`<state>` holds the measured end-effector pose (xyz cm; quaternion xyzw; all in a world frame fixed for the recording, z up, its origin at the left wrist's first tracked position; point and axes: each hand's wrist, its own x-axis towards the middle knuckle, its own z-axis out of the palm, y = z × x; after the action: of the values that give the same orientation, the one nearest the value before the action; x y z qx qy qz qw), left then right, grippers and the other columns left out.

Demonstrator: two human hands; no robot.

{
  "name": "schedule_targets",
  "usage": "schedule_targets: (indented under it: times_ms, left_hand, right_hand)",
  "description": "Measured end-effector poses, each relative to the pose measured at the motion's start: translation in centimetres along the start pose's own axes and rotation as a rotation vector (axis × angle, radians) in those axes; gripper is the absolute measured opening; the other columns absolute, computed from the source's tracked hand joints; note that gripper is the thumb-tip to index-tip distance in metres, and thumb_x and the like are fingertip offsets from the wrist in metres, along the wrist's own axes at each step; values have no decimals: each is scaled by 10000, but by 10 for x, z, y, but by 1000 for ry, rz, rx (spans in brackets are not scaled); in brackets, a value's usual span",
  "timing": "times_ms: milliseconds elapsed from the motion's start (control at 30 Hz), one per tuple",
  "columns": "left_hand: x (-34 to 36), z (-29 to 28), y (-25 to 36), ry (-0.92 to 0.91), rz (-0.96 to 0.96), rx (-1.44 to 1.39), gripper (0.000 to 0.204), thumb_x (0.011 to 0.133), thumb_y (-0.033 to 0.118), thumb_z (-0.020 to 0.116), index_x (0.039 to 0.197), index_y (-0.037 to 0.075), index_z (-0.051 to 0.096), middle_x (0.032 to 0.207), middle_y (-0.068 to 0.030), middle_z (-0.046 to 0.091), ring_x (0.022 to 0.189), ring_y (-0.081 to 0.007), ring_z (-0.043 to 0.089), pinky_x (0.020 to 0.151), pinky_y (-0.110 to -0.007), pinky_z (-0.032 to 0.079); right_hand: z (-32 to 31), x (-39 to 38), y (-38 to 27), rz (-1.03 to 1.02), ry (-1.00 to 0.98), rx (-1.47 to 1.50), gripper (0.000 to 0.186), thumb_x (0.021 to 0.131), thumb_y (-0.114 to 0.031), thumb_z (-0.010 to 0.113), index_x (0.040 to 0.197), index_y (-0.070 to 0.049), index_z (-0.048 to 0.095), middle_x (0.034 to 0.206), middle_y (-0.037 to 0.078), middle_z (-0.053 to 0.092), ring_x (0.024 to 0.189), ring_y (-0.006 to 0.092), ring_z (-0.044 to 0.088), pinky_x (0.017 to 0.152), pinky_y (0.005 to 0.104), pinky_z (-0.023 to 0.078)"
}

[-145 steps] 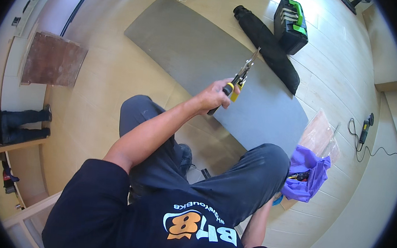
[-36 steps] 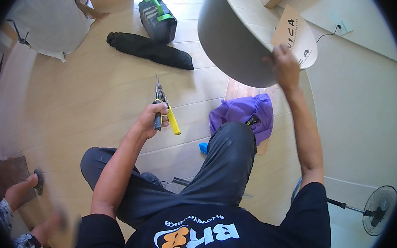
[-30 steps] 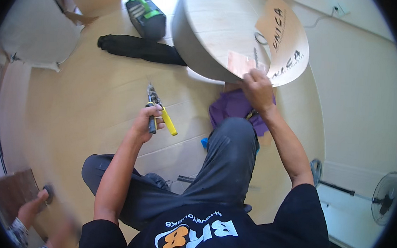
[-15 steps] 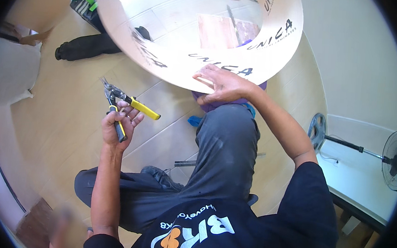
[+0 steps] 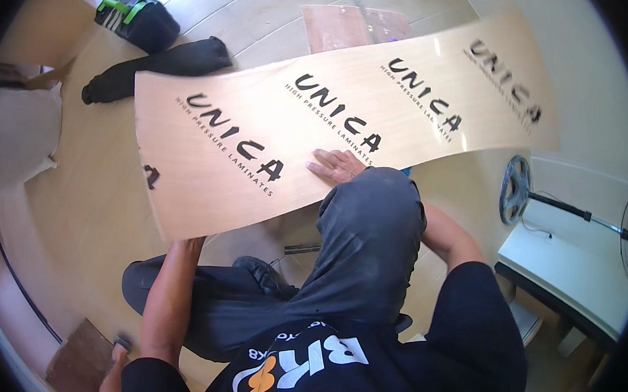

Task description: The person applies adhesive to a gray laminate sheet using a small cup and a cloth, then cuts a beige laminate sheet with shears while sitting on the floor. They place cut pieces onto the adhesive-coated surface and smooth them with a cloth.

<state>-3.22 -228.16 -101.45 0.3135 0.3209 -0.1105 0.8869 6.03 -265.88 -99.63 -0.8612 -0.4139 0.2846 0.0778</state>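
Observation:
A wide, thin laminate sheet [image 5: 238,140], pale tan with black printing, stretches across in front of me. Its right part bends upward and is blurred. My right hand [image 5: 339,167] lies on the sheet by its near edge, fingers stretched over the surface. The raised knee [image 5: 371,207] covers part of that hand and wrist. From below, my left forearm [image 5: 170,295] passes under the sheet's near left corner. The left hand and anything in it are hidden beneath the sheet.
A black bag with green trim [image 5: 137,20] and a long black bag [image 5: 155,68] lie far left. A reddish board [image 5: 326,26] lies beyond the sheet. Right: a white table-like surface [image 5: 572,250] and fan parts [image 5: 516,188]. Lower left, another person's foot [image 5: 113,375] shows.
The curled laminate sheet has opened out and come down nearer and leftward. It now covers my left hand, which held yellow-handled snips. My right hand has moved slightly nearer, now on the sheet's face.

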Motion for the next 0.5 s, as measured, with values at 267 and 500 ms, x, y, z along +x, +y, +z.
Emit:
schedule_targets:
  times_ms: [267, 500]
  left_hand:
    - [-25, -55, 5, 251, -237, 196, 219, 790, 249, 684, 983, 177, 609, 932, -16, 608, 959, -228, 601, 871, -522, 489]
    - [-17, -47, 2, 415, -135, 270, 250, 741, 243, 691, 950, 173, 573, 923, -9, 564, 897, -186, 542, 788, -460, 484]
  right_hand:
    - [66, 66, 42, 38, 224, -50, 965, 742, -451, 824, 1561, -177, 395, 1629, 145, 272, 1444, 347, 335, 1156, 487, 315]
    - [-81, 93, 92, 177, -319, 471, 705, 885, -390, 767, 1437, -17, 538, 1314, 217, 652, 1197, 330, 642, 1033, 403, 501]
